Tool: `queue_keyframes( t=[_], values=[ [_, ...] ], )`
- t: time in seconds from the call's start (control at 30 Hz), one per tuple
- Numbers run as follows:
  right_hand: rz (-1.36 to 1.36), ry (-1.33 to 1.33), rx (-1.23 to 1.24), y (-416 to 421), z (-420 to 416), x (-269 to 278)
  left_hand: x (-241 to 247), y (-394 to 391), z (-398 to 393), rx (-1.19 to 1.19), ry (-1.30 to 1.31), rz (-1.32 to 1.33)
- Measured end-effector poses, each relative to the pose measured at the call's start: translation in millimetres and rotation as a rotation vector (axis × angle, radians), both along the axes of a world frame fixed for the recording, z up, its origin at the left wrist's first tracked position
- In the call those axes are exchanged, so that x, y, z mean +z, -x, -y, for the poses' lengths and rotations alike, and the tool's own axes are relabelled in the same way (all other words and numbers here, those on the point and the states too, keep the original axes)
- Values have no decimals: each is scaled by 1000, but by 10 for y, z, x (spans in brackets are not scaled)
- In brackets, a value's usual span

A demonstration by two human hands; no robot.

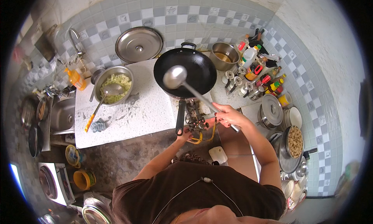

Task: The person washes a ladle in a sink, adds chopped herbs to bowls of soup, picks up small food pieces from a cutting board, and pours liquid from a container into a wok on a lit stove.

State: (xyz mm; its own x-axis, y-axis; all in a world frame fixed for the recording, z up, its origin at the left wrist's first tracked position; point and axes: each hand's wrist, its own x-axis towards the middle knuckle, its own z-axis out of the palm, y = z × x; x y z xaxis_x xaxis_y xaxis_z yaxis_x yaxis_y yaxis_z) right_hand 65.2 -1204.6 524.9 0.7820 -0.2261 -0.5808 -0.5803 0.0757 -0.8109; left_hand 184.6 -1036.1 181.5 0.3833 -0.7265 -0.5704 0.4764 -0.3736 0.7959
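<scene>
A long-handled metal ladle [199, 95] lies in the grip of my right hand [231, 115], its bowl over the black wok [201, 72]. The wok sits on the gas burner [193, 113] with its handle [180, 116] towards me; no food shows inside it. Just below the end of that handle is my left hand [184, 136], close to the burner's front and a yellow gas hose [201, 139]. Its fingers are partly hidden, so I cannot tell whether they grip anything.
On the left, a metal bowl [131, 87] holds chopped pale-green vegetables and a spoon with a yellow handle [89, 122]. Right of the wok stand a steel pot [215, 60], spice jars [246, 89] and bottles. Farther right is a bowl of brown food pieces [295, 141].
</scene>
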Motion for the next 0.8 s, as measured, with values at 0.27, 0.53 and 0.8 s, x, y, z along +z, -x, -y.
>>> queue_keyframes(
  t=[0.27,0.53,0.8],
  values=[
    [762,946,483,98,-954,492,109,-8,29,-39,92,-36],
    [111,969,56,-46,-315,-53,-102,-121,-168,-40,93,-58],
    [92,135,-53,-3,-249,25,-11,-51,-605,-89,6,-22]
  ],
)
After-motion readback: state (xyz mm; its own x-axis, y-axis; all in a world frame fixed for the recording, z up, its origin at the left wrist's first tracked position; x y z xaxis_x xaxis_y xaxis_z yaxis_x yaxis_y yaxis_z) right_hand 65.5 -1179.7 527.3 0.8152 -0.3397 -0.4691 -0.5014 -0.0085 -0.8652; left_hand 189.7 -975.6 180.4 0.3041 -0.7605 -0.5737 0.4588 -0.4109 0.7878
